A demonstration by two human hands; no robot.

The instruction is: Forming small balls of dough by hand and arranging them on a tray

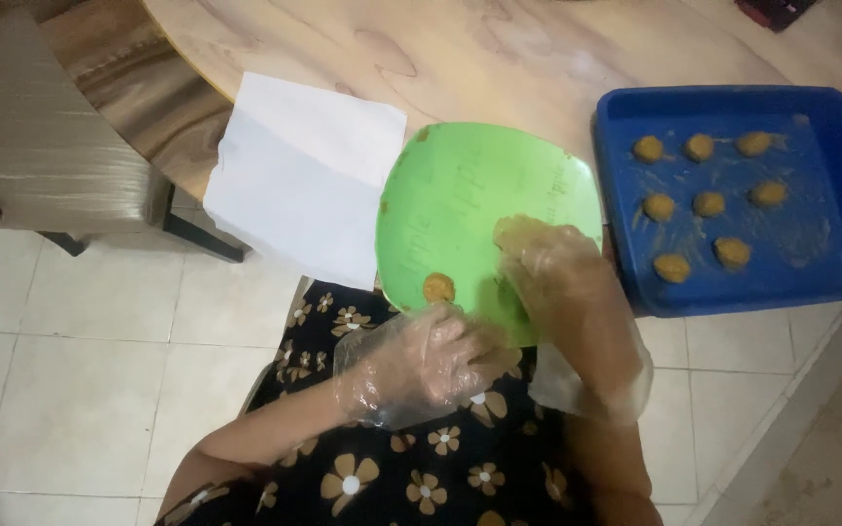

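Closest to us, our left hand (421,365) in its loose plastic glove grips the near rim of the green plate (460,195), fingers curled over the edge. Our right hand (557,282), gloved too, lies flat-ish on the plate with fingers together; we can't tell if there's dough pinched under it or not.

One little dough ball (439,287) sits right at the near edge of the plate, just beside the left fingers. That's the sketchy bit: the plate hangs off the table (499,58) over our lap, so if it tips toward us, that ball probably rolls onto the flowered dress (421,477) or the floor tiles. The baggy gloves could slip too, and sticky dough may cling to the plastic.

Further out, the blue tray (830,263) holds eight balls, spaced apart. It sits near the table edge as well, so a bump from the right elbow could shove it. The sheet of white paper (304,175) droops off the table on the left.
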